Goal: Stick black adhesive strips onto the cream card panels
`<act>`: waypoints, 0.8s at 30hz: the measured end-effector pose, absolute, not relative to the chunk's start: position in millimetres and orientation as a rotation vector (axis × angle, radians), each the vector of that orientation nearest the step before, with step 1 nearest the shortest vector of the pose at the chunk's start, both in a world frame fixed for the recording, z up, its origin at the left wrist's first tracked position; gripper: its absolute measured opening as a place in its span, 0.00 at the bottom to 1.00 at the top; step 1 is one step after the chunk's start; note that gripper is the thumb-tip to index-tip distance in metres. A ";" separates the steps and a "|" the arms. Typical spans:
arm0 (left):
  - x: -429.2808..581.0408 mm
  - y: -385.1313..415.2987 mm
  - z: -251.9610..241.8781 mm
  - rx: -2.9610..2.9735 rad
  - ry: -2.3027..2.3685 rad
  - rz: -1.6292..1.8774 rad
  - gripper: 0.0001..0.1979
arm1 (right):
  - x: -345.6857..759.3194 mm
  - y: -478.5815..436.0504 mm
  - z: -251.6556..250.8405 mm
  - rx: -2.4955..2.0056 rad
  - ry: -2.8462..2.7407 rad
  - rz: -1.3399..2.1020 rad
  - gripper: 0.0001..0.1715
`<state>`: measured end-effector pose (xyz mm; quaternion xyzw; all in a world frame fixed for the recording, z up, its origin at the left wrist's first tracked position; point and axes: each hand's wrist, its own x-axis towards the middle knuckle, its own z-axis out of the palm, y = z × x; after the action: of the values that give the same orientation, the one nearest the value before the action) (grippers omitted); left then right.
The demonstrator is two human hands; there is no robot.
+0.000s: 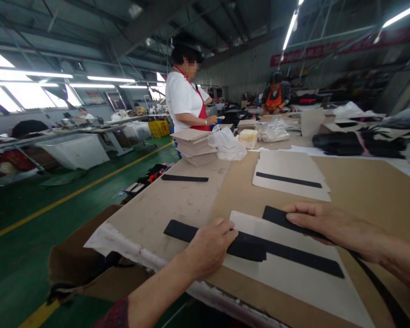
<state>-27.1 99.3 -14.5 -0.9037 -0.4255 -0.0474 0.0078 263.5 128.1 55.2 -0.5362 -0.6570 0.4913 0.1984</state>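
A white board (294,291) lies on the table in front of me, with a flat black strip (304,257) across it. My left hand (212,246) is closed around another black strip (179,231), whose far end overlaps the board's left side. Over the board's upper right edge, my right hand (310,217) pinches a third black strip (275,216) between thumb and fingers. A long dark band (382,287) hangs below my right wrist; whether it belongs to that strip I cannot tell.
Farther up the table (198,196) lie a stack of white boards (289,166) with a black strip on top and a loose black strip (185,178). Beyond are stacked brown sheets (194,146), plastic bags (227,143) and a black bundle (358,143). Two co-workers stand behind; a cardboard box (85,255) sits lower left.
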 end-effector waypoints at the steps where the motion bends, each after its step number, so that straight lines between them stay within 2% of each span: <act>1: -24.8 103.9 -17.3 -2.819 -1.335 -0.165 0.19 | 257.2 136.0 51.3 -1.500 -1.865 1.403 0.25; 10: -25.4 123.9 -35.7 -2.889 -1.413 -0.314 0.21 | 201.5 187.8 11.5 -1.514 -1.975 1.484 0.12; 16: -27.3 125.4 -40.6 -2.905 -1.419 -0.321 0.22 | 194.0 207.3 -20.7 -1.460 -2.096 1.417 0.12; 24: -26.1 127.2 -40.9 -2.872 -1.445 -0.291 0.22 | 194.7 217.4 -31.5 -1.462 -2.220 1.354 0.12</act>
<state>-26.1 127.2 -40.9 -0.8888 -0.4473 -0.0900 -0.0433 194.7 217.4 -31.5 -0.4885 -0.7419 0.4524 0.0791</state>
